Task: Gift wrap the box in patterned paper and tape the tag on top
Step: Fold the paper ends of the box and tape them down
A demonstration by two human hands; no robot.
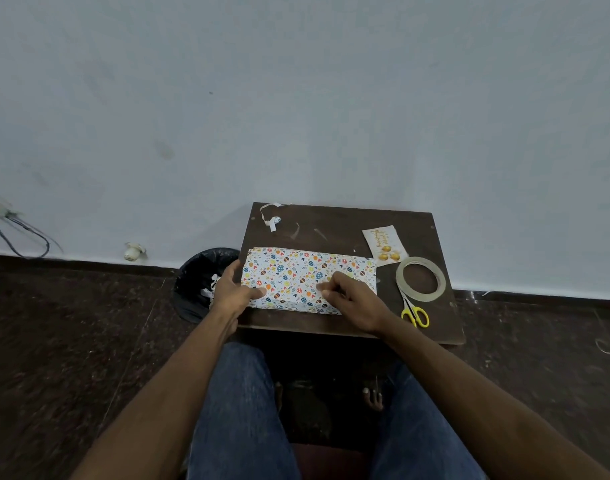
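Observation:
The box (296, 271), wrapped in white paper with a colourful pattern, lies flat on the small dark wooden table (338, 223). My left hand (234, 289) grips the box's left end, thumb on top and fingers round the far side. My right hand (348, 296) rests on the box's right part with its fingers curled; what its fingertips pinch, if anything, is too small to tell. The beige gift tag (383, 245) with gold ornaments lies on the table beyond the box's right end. A roll of tape (420, 279) sits to the right of the box.
Yellow-handled scissors (414, 313) lie below the tape roll near the table's front right. Strips of paper (272, 216) lie at the table's far left corner. A black bin (199, 282) with scraps stands on the floor left of the table. The wall is close behind.

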